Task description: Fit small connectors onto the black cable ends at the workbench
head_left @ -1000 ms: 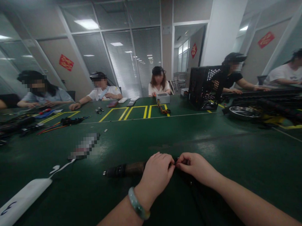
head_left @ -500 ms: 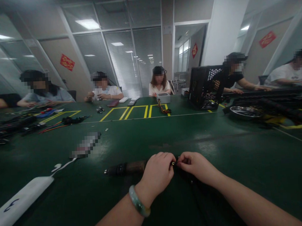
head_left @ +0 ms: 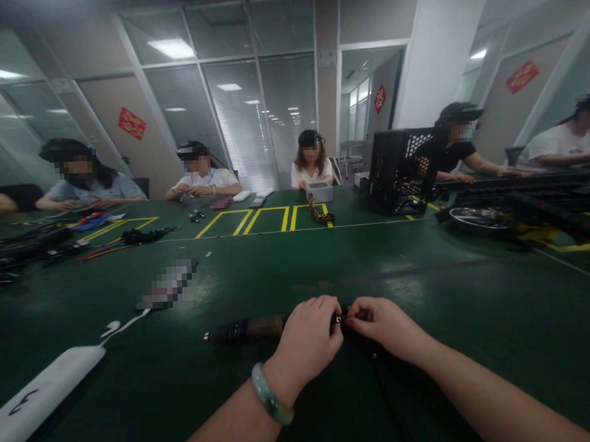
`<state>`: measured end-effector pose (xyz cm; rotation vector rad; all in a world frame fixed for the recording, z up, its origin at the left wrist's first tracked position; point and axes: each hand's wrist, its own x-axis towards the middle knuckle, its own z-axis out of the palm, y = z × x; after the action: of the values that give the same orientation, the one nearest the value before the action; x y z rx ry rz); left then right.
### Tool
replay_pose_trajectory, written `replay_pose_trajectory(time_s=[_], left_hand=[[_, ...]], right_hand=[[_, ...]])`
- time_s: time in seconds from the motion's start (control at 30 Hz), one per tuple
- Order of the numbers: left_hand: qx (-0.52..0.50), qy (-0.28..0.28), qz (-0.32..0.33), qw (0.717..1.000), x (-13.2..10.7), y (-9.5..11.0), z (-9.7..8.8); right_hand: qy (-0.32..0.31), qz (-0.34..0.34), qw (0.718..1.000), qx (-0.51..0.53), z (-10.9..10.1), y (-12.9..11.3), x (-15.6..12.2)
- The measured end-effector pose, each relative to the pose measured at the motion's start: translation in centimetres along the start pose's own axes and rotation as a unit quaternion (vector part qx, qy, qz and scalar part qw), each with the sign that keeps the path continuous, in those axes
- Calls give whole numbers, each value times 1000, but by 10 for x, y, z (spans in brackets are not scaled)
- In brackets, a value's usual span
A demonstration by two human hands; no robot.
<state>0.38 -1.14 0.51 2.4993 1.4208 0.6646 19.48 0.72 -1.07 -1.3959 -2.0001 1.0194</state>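
Dark cylindrical piece (head_left: 263,328) lying on its side on a green tabletop (head_left: 435,286), directly before the person, its metal tip (head_left: 207,336) pointing to the left and its other end covered by the hands. The left hand (head_left: 307,331) is curled over that covered end, its fingers nearly closed and apparently holding the piece; a small bright part (head_left: 338,319) shows at its fingertips. The right hand (head_left: 382,325) is closed in a pinch just beside it, seemingly on a small dark part (head_left: 345,315) between the two hands, too small to identify. The stage appears to be midway through fine work at this junction: the tip, dark collar and brown middle section form one continuous body, whereas the parts at the fingertips have not yet been released. Whether they are joined or separate cannot be told, so what is left seems confined to this end. A bangle (head_left: 270,395) encircles the left wrist. Farther left lie a white block (head_left: 53,394), its white cable (head_left: 128,325) and a blurred slab (head_left: 168,285). Beyond stand a grey box (head_left: 320,192) and a black case (head_left: 398,171), with co-workers seated along the far side.
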Motion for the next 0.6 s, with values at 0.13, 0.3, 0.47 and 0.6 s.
replay_pose_trajectory(time_s=[0.13, 0.3, 0.47, 0.6], left_hand=[[6, -7, 6, 1000, 0, -2, 1], [5, -10, 12, 1000, 0, -3, 1], [1, -4, 11, 1000, 1, -3, 3], [2, -2, -6, 1000, 1, -4, 4]], right_hand=[[1, 4, 1000, -9, -1, -1, 0], [-1, 8, 1000, -13, -1, -2, 0], [4, 14, 1000, -11, -2, -3, -1], [7, 17, 1000, -18, -2, -4, -1]])
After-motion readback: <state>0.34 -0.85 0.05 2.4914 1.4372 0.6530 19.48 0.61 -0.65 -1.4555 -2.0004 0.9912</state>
